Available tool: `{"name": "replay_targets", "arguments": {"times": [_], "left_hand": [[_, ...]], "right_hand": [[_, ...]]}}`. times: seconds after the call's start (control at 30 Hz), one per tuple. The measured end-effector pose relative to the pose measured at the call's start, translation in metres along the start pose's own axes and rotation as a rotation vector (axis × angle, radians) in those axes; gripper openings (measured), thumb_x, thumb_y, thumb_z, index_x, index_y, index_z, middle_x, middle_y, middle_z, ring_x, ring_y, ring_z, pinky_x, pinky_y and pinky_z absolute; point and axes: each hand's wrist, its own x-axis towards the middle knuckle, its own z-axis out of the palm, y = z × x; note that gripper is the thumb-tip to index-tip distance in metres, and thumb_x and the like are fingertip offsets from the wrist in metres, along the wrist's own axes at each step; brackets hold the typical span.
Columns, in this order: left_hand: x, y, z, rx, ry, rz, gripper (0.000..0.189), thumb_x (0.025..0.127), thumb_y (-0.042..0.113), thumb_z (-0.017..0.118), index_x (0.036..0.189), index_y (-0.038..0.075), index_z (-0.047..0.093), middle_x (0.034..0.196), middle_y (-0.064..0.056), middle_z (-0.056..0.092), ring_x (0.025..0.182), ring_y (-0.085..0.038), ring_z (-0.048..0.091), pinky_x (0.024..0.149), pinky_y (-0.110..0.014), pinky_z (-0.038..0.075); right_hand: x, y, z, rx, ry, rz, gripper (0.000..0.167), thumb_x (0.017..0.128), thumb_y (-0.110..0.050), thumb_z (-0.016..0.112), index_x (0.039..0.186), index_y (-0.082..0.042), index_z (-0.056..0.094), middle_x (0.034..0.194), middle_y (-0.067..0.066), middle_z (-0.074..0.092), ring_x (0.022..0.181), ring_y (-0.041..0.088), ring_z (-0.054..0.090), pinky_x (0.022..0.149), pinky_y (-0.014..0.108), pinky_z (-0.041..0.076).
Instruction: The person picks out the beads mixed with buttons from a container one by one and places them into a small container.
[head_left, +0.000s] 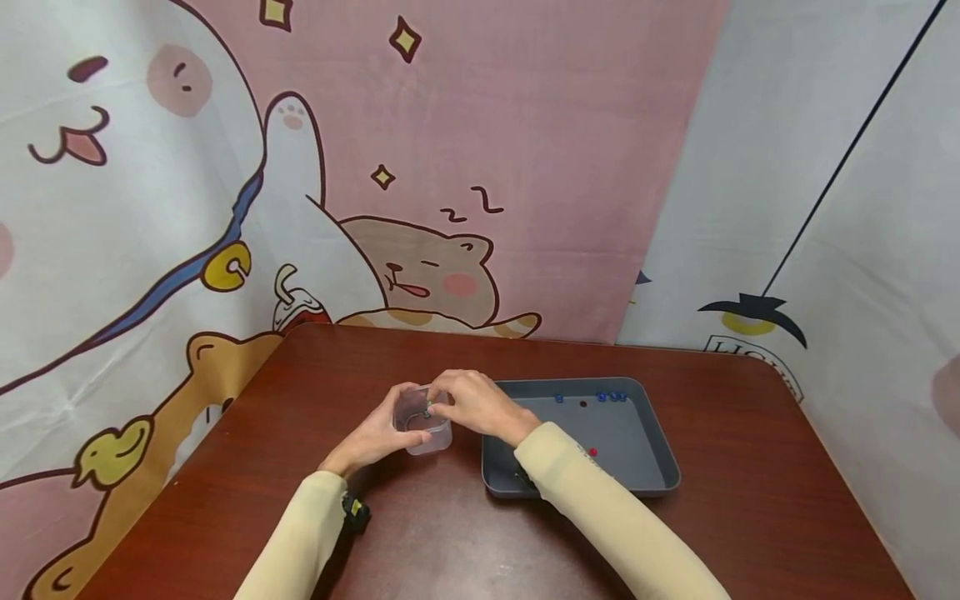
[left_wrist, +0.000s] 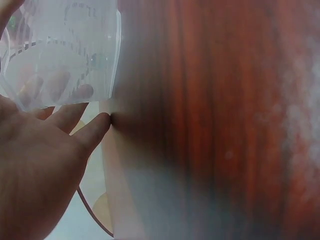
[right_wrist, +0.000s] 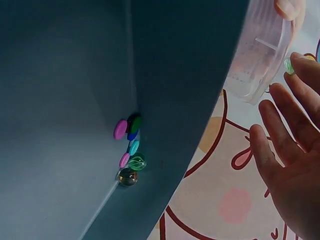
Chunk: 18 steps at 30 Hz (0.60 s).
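A clear plastic container [head_left: 431, 443] is gripped at its side by my left hand [head_left: 375, 435], thumb on the near side and fingers around the far side. In the left wrist view, fingertips show through the clear wall. My right hand [head_left: 480, 406] is at the container's opening. In the right wrist view, its thumb and index finger pinch a small green glass marble [right_wrist: 288, 66], while the other fingers are spread. The container's contents are hard to make out.
A grey tray [head_left: 633, 454] stands right of the container, partly under my right forearm. It holds several blue beads [head_left: 613, 397] and a red bead [head_left: 593, 452]. Along its near edge lie a purple bead [right_wrist: 120, 129], a green-swirled marble [right_wrist: 137, 162] and an amber marble [right_wrist: 127, 177].
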Motion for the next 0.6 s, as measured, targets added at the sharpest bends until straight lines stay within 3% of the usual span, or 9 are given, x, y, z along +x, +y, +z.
{"name": "replay_targets", "arguments": {"times": [0.37,0.6], "left_hand": [[-0.002,0.001,-0.001,0.015,0.013,-0.029,0.086,0.087,0.031,0.086,0.152,0.017,0.032,0.15,-0.01,0.046,0.135,-0.03,0.049,0.109,-0.052,0.04],[0.0,0.001,0.0,-0.025,-0.024,0.009,0.084,0.089,0.026,0.084,0.152,0.013,0.03,0.149,-0.015,0.047,0.135,-0.035,0.05,0.109,-0.055,0.04]], "right_hand": [[-0.002,0.0,0.001,-0.009,-0.03,0.026,0.021,0.096,-0.022,0.077,0.113,-0.01,0.077,0.116,0.001,0.071,0.098,0.023,0.068,0.081,0.03,0.054],[-0.013,0.003,-0.009,0.068,0.037,0.055,0.03,0.097,-0.024,0.076,0.123,-0.009,0.074,0.125,0.001,0.07,0.115,0.021,0.066,0.096,0.039,0.053]]}}
